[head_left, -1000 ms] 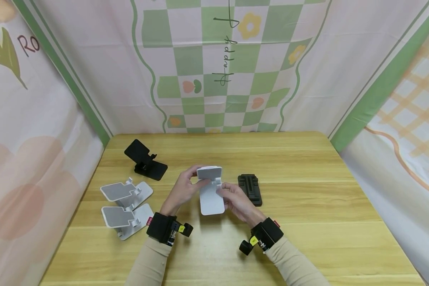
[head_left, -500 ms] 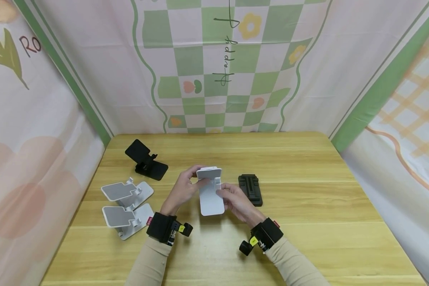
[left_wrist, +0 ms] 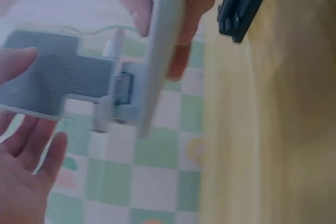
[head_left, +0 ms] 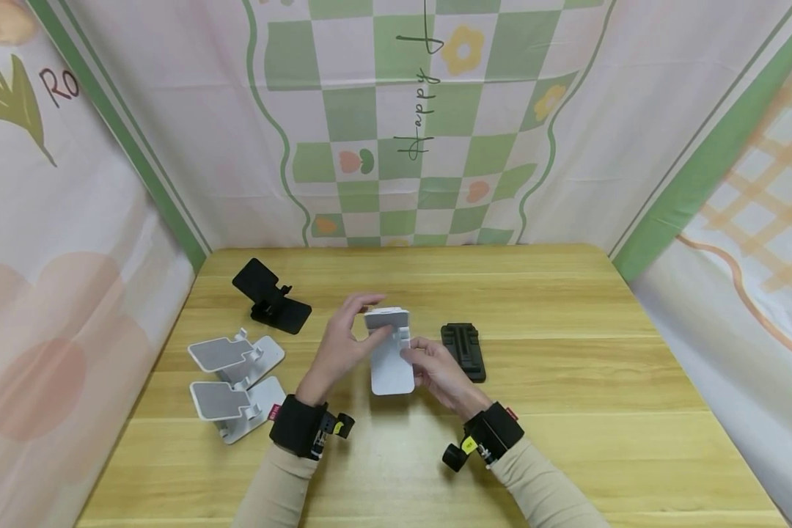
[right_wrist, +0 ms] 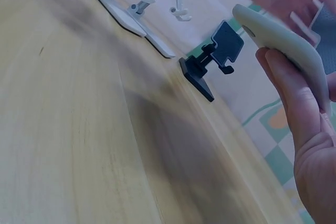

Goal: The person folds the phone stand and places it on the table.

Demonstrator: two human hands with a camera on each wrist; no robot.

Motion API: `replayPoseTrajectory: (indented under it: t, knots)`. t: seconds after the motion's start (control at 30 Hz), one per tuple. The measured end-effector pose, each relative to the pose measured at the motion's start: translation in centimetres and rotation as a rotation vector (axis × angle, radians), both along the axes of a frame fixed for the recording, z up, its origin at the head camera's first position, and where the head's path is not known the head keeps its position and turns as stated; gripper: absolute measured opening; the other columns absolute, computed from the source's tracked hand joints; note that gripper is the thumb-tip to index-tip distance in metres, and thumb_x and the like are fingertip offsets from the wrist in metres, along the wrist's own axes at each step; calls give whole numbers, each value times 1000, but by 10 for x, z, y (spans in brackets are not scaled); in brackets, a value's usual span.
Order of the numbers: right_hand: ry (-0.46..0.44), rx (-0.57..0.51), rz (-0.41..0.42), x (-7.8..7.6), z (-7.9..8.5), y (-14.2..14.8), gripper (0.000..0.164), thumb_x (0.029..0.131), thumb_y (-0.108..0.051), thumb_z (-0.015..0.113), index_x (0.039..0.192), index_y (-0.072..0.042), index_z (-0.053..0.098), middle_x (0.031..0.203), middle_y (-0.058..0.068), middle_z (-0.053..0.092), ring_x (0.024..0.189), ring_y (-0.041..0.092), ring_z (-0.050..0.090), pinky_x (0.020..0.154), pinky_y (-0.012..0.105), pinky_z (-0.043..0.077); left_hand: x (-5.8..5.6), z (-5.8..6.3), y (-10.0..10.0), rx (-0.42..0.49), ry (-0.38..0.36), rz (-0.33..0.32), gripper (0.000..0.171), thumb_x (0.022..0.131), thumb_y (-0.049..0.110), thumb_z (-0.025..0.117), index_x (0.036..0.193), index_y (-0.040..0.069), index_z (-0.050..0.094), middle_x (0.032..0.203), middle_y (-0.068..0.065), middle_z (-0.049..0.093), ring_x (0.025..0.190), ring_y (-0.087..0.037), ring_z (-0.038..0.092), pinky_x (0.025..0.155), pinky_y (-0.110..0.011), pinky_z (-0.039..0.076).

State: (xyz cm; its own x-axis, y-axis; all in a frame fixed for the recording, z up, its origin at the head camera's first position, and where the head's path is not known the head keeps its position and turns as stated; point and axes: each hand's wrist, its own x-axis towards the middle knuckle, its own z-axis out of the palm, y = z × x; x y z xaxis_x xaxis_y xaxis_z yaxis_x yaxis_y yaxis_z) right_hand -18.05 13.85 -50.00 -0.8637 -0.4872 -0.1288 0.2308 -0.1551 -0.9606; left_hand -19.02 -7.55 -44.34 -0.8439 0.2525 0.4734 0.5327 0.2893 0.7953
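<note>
On the left of the table [head_left: 567,440], two white stands [head_left: 220,401] and an unfolded black stand [head_left: 280,314] are rested on flat bases, presumably so that their raised plates are kept steady. Toward the middle, the left hand [head_left: 339,348] is spread, its fingers now lifted off the top edge gripped in the earlier frame, thumb contact unclear, while the held white stand [head_left: 391,374] is pinched by the right hand [head_left: 441,375], seemingly so its plate is left free; farther right, a folded black stand [head_left: 463,352] is laid flat.
</note>
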Motion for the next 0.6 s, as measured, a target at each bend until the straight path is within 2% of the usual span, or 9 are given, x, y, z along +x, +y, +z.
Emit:
replayPoseTrajectory:
  t: [0.17,0.27,0.4,0.6]
  knots:
    - [-3,27,-23,-1,-3,1,35,106,-17,51,126,12,47,117,15,71,96,20,75,79,33,63,3,16,1,-141,299,93,32,86,8,84,116,6,73,119,-10,69,113,-27,64,97,-43,54]
    - [-5,46,-32,-2,-4,2,37,106,-17,52,127,13,46,118,17,71,96,20,74,79,33,63,5,27,1,-242,413,126,23,85,8,85,106,8,78,108,-6,72,103,-23,64,86,-36,56]
    - [-6,61,-37,-2,-6,3,39,106,-18,52,129,13,46,120,18,70,97,21,74,79,34,63,9,36,1,-359,471,138,21,84,8,86,103,11,80,101,-2,73,95,-19,63,78,-29,55]
    - [-6,61,-39,-2,-8,4,39,106,-17,51,130,14,45,120,18,69,99,21,74,80,34,62,13,40,3,-427,461,137,20,86,7,84,105,10,79,100,-1,72,92,-17,62,76,-26,56]
